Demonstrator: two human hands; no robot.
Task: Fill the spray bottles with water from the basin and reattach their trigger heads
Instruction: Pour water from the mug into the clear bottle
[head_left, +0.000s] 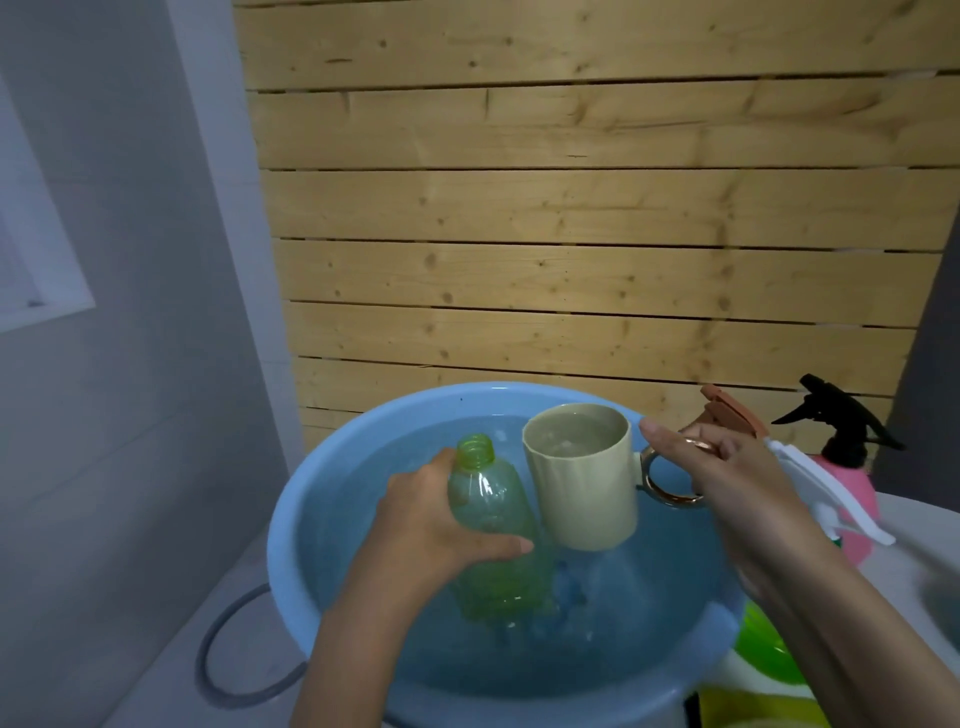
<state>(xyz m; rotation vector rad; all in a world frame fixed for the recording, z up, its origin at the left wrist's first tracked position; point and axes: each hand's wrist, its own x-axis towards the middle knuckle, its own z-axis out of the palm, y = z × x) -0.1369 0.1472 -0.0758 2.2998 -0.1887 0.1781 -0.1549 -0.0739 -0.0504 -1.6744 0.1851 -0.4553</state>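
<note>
Two hands over basin (332, 467): left hand (436, 525) grips green bottle (491, 519), right hand (727, 467) holds mug (582, 488).

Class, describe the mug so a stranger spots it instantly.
Find the round light-blue plastic basin. Over its water the right hand holds a cream ceramic mug. Unlike the clear green plastic bottle beside it, it is opaque, with a ring handle.

Clear green plastic bottle (488, 525), matt cream mug (582, 483), glossy blue plastic basin (332, 457), knotty wood slats (571, 208)
</note>
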